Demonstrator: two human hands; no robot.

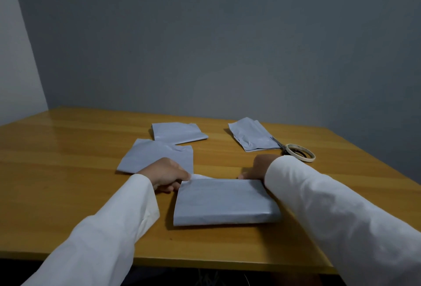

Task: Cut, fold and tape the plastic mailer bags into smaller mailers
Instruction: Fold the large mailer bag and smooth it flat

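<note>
A folded grey plastic mailer (224, 201) lies on the wooden table (68, 172) near its front edge. My left hand (167, 175) pinches the mailer's far left corner, lifting a white flap a little. My right hand (258, 168) sits at the far right corner, fingers curled on the edge, mostly hidden by my white sleeve. A roll of tape (300, 152) and scissors (279, 143) lie at the right, beyond my right hand.
Two more folded grey mailers (157, 157) (178, 133) lie beyond my left hand. Another grey mailer piece (251, 134) lies at the back right, partly under the scissors. Grey walls close the table's back and right.
</note>
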